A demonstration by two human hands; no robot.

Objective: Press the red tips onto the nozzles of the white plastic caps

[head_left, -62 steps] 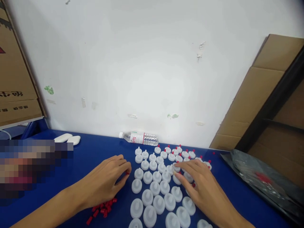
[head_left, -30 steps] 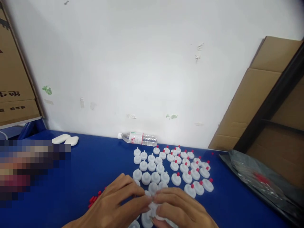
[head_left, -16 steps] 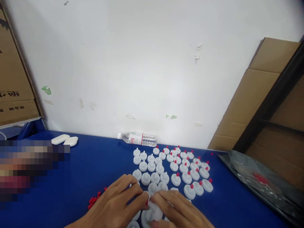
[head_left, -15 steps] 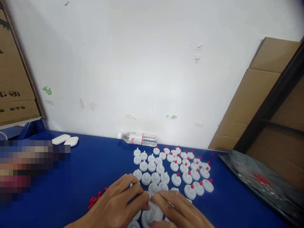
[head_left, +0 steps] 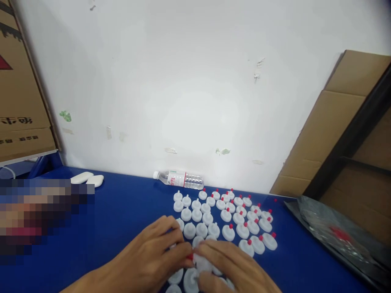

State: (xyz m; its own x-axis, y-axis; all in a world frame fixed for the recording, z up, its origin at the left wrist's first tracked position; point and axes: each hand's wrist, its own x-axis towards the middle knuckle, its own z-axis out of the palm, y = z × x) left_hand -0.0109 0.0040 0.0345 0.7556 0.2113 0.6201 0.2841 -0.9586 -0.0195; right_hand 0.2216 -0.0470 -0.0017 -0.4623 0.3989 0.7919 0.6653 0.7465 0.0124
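Observation:
Rows of white round plastic caps (head_left: 201, 217) stand on a blue table (head_left: 122, 211). Those on the right side carry small red plugs (head_left: 249, 241) on their spouts. My left hand (head_left: 152, 260) pinches a red plug (head_left: 190, 256) between thumb and fingers. It presses the plug against a white cap (head_left: 201, 262) that my right hand (head_left: 232, 266) grips near the bottom edge. Both hands meet over the near rows of caps.
A clear water bottle (head_left: 180, 179) lies by the white wall. Two white oblong objects (head_left: 87, 178) rest at the back left. Cardboard boxes (head_left: 21, 97) stand left, cardboard sheets (head_left: 342, 122) lean right. A black plastic bag (head_left: 339, 234) lies at the right.
Two seconds ago my hands were apart over the caps. They came together near the front edge on one cap and have stayed there. The view shifted slightly.

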